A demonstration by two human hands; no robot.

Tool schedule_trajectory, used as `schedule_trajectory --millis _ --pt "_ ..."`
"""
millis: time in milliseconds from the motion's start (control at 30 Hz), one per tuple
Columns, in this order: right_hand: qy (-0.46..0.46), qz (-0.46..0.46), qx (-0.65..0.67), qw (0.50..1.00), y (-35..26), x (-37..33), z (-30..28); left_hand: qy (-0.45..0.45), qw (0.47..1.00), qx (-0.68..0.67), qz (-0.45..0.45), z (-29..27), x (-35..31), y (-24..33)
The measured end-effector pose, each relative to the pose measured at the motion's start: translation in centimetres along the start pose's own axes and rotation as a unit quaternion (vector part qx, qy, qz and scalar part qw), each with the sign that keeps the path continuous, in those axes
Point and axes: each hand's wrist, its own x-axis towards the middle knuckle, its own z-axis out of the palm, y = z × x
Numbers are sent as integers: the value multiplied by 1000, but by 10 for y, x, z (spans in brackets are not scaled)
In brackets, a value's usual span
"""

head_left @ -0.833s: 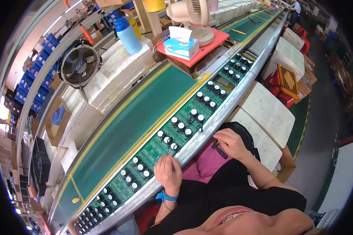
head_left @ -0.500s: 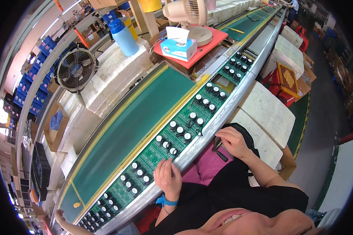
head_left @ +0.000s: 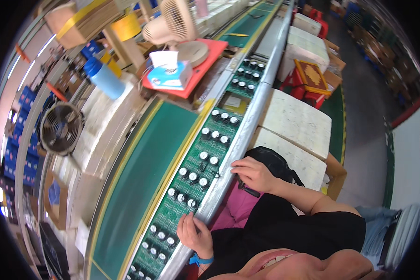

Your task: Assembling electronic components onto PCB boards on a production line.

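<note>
The row of green circuit boards [head_left: 198,175] studded with round capacitors lay on the near lane of the conveyor belt [head_left: 140,186], its long axis running from about 7 o'clock up to 1 o'clock along the metal rail [head_left: 233,154]. From the left hand [head_left: 193,233] the boards lay just off at 10 o'clock; its fingers [head_left: 185,220] were curled close together over the rail edge, touching the nearest board and holding nothing that I could make out. The right hand [head_left: 254,172] sat farther up the line, the boards lying at 9 to 10 o'clock from it; its fingers [head_left: 238,164] were bent and narrow, the tips resting on the rail, and a dark slim object [head_left: 249,190] showed under the palm, though whether it was gripped could not be told. Both hands were at the rail; the left was the one actually on a board.

Beyond the belt at 12 o'clock stood a red tray [head_left: 198,70] with a tissue box [head_left: 168,74] and a small desk fan [head_left: 172,21], a blue bottle [head_left: 102,77] at 11 o'clock, a black fan [head_left: 60,128] at 9 o'clock. White foam blocks [head_left: 296,121] lay at 2 o'clock, beside the rail.
</note>
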Motion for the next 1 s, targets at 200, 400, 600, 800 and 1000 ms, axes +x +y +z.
schedule_trajectory --millis 200,400,600,800,1000 --pt "-1 -4 -24 1000 0 -6 -3 10 1000 -1 26 5 -1 -1" --pt "-5 -4 -43 999 -4 -10 -1 27 999 4 24 6 -4 -4" --pt "4 -5 -45 999 -7 -22 1 33 999 15 29 8 -5 -5" --pt "10 7 -45 999 -11 -36 -5 48 999 -3 10 10 -10 -8" --pt "0 3 -44 999 -9 -45 -7 47 999 -8 21 10 -10 -7"
